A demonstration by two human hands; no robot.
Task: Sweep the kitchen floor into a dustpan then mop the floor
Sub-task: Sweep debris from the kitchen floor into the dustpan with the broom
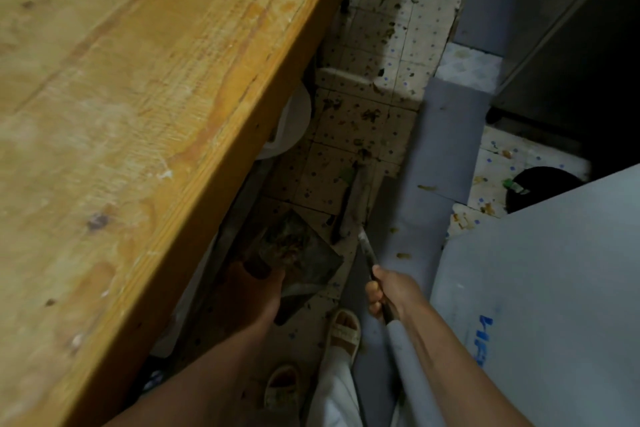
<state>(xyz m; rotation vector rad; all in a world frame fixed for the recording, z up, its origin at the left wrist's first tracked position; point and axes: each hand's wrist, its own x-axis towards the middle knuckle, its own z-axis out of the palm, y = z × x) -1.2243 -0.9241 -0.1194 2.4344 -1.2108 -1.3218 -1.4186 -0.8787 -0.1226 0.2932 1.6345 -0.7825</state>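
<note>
Sweeping stage, partly done: dustpan [294, 253] already loaded with a heap of brownish-green debris, sitting on the tiled floor [363, 121] close under the long edge of the wooden table [138, 97]. Scraps still dotted over the tiles farther ahead and on the grey mat [446, 135] alongside. Mopping not begun by the look of it; no mop in view.

Left hand [258, 279] reached down and forward, arm nearly straight, grip closed round the dustpan's dark handle, pan tilted low to the floor. Right hand [386, 295] held a little higher, fingers wrapped tight round the broom handle [370, 260], shaft slanting away toward the broom head [353, 201], which rests on the tiles just beyond the pan's mouth. Sandalled feet below, near the mat's inner edge
</note>
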